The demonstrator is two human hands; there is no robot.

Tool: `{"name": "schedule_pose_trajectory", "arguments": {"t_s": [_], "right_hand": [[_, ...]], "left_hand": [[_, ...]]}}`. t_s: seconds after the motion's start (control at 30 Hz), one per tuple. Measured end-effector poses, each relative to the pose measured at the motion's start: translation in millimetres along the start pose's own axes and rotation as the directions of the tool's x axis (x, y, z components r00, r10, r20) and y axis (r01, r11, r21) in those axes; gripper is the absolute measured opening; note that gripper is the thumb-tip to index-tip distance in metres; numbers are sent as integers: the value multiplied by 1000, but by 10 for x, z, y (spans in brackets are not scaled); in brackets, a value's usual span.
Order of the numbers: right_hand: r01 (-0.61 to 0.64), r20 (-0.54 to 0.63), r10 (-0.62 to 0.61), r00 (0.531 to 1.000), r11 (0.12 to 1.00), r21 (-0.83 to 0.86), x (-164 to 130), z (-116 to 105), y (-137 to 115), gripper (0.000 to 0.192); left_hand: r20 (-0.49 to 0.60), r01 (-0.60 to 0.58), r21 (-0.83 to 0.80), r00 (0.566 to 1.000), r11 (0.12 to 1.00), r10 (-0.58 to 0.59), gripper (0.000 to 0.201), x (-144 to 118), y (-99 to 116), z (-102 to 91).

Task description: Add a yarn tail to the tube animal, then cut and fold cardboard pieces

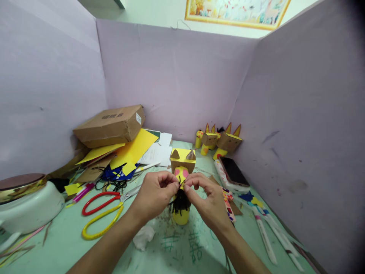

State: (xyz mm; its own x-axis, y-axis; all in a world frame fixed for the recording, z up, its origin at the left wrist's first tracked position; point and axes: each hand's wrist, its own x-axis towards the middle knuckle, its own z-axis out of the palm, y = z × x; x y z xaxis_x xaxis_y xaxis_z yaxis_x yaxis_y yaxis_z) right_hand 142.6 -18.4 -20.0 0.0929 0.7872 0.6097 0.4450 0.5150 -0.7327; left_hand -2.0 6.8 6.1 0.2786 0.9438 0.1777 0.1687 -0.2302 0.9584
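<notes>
A yellow paper animal figure [180, 219] stands upright on the green table in front of me. It has a brown cardboard head [184, 166] with two pointed ears, pink spots and a tuft of black yarn [181, 202] low on its body. My left hand [159, 187] pinches at the tuft's top from the left, thumb against forefinger. My right hand [205, 193] pinches at the same place from the right. A dark thin strand shows between the fingertips; the grip itself is partly hidden by the fingers.
Scissors [102, 217] with red and yellow handles lie left, near a white mug-like vessel [31, 213]. A cardboard box [111, 123] rests on yellow sheets [135, 148] behind. To the right are a phone [234, 171], markers [264, 236] and similar figures [228, 140]. Crumpled tissue [143, 237] lies in front.
</notes>
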Motion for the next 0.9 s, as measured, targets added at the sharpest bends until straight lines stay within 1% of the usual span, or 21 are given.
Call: {"name": "schedule_pose_trajectory", "arguments": {"t_s": [0.07,0.13,0.23,0.33,0.6,0.73,0.8,0.9], "right_hand": [[7,7,-7,1000,1000,6,-8,2,14,6],[24,4,-24,1000,1000,-5,-16,7,34,7],[68,-26,-69,997,997,-41,-31,16,64,7],[75,-56,-80,995,994,-83,-39,28,75,8],[20,-48,-26,999,993,-116,-18,43,22,10],[-48,-20,47,999,998,-45,-14,26,10,10],[-69,-12,69,998,998,-10,-10,25,9,9],[-67,2,67,998,998,5,-5,31,10,9]], "left_hand": [[9,-13,9,1000,1000,13,12,-5,8,3],[14,-37,48,999,998,37,13,-20,10,10],[17,-63,113,998,992,61,13,-51,3,28],[26,-61,120,998,991,59,13,-73,-4,46],[17,-7,-24,1000,1000,7,10,-16,-28,21],[11,15,-3,1000,1000,-15,9,4,-15,6],[28,26,12,999,1000,-26,10,3,-3,-1],[87,36,-20,996,999,-34,12,-6,11,-19]]}}
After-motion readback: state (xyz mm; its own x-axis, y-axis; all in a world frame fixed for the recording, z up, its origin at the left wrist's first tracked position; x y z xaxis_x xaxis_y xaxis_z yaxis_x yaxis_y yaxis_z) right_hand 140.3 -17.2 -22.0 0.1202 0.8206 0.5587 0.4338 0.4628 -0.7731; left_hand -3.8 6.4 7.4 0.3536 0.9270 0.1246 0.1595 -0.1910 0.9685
